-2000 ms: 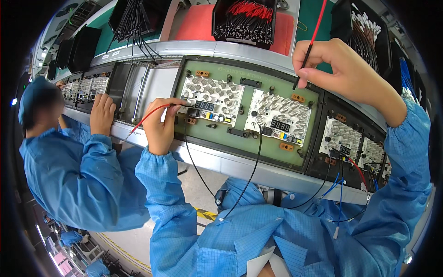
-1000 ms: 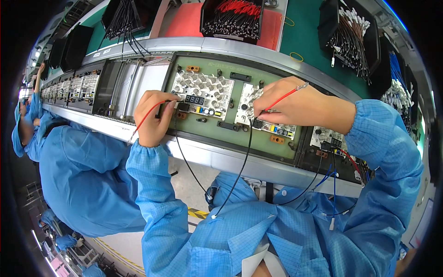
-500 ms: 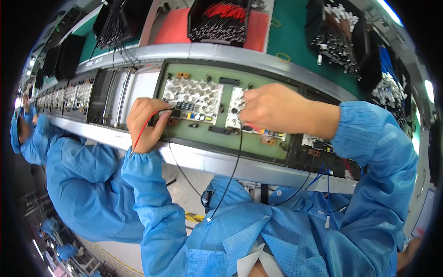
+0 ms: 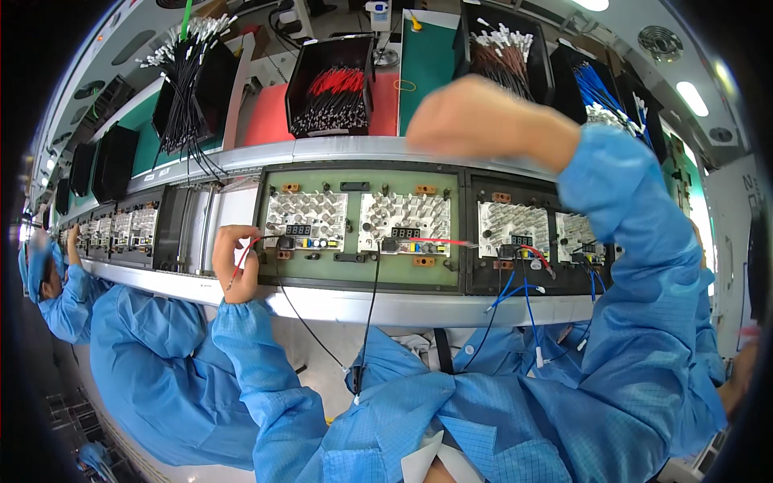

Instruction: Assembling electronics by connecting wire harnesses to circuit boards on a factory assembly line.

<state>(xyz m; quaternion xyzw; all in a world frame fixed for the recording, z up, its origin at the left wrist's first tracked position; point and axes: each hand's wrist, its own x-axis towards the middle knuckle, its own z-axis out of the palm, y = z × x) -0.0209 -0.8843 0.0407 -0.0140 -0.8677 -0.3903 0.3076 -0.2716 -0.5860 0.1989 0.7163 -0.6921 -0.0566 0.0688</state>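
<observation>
My left hand pinches a red wire by the left edge of a green fixture. Beside its fingertips is the left circuit board, which has a small black digit display and silver round parts. A similar right circuit board shares the fixture, with another red wire lying across its lower edge. One black wire hangs from this board over the front rail. My right hand is raised in front of the bins, blurred by motion, so its fingers and anything in them cannot be made out.
Behind the rail stand black bins of red-and-black wires, brown wires, blue wires and black wires. A dark fixture with more boards adjoins on the right. A co-worker in blue is at the left.
My right hand has left the right board and risen toward the bins. The red wire there now lies free of my fingers. My left hand stays by the left board; the view has tilted up.
</observation>
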